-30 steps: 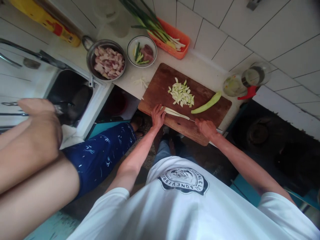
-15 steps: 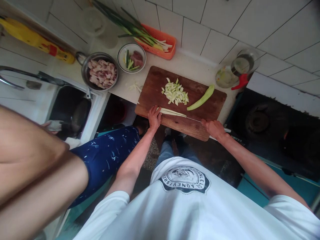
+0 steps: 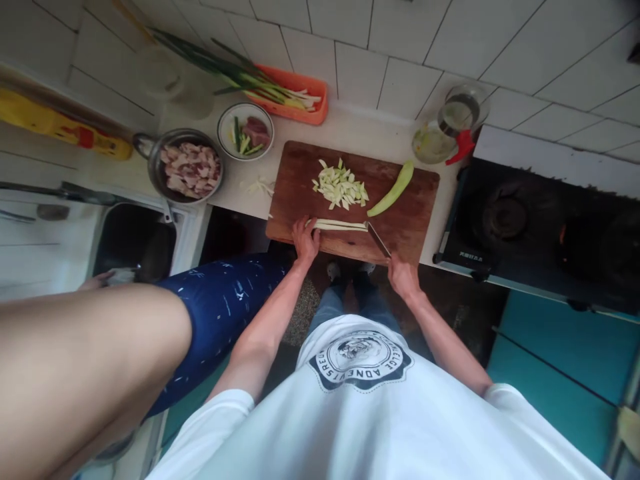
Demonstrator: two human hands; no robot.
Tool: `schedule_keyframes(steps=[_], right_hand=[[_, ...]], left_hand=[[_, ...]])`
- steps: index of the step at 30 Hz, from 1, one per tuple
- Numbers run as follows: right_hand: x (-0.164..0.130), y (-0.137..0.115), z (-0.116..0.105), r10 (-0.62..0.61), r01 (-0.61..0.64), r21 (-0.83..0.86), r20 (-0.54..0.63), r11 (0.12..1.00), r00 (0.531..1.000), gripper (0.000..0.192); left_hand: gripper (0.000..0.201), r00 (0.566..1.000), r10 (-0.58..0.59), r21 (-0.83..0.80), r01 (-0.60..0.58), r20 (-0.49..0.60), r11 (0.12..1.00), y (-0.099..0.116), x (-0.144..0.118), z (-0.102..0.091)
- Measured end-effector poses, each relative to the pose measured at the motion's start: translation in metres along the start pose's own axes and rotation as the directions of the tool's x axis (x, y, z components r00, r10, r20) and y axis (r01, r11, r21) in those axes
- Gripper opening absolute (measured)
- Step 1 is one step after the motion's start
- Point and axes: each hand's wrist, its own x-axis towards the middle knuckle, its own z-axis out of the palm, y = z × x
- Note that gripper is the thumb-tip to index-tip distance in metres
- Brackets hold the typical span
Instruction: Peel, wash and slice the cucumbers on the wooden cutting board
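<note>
My right hand [image 3: 404, 277] is closed round the handle of a knife [image 3: 379, 240], whose blade slants up and left with its tip at the right end of some long pale vegetable strips [image 3: 341, 226]. The strips lie side by side near the front edge of a brown wooden cutting board [image 3: 300, 177]. My left hand [image 3: 305, 240] holds their left end, fingers bent over it. Behind the strips sits a pile of cut pale-green pieces [image 3: 340, 183]. To its right lies a long, peeled light-green vegetable piece [image 3: 393, 189], its exact kind unclear.
Left of the board stand a pot of raw meat chunks [image 3: 190, 170], a bowl [image 3: 230, 150] with meat and greens, and an orange basket [image 3: 320, 117] of scallions. A glass jug [image 3: 430, 147] and black stove [image 3: 480, 180] are right. Another person's arm [image 3: 100, 347] reaches toward the sink [image 3: 135, 233].
My right hand has moved left, turning the knife from lying almost along the strips to slanting across their right end. My left hand still holds the strips. The view has shifted slightly.
</note>
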Motion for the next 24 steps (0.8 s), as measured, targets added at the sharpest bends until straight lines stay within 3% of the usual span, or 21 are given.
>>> schedule_keyframes(steps=[5,17,24], right_hand=[[-0.001,-0.038,0.017,0.086,-0.083,0.090,-0.031,0.992,0.996,0.039],[0.013,-0.041,0.020,0.122,-0.118,0.060,-0.070,0.991,0.990,0.042],[0.020,-0.060,0.022,0.098,-0.097,0.047,-0.026,0.994,0.995,0.039]], left_hand=[[0.044,0.999,0.041,-0.009,-0.041,0.018,0.999,-0.007,0.003,-0.004],[0.044,0.999,0.049,-0.055,-0.048,0.019,0.997,-0.006,0.003,-0.006],[0.044,0.996,0.092,-0.052,-0.092,-0.010,0.994,-0.009,0.003,-0.006]])
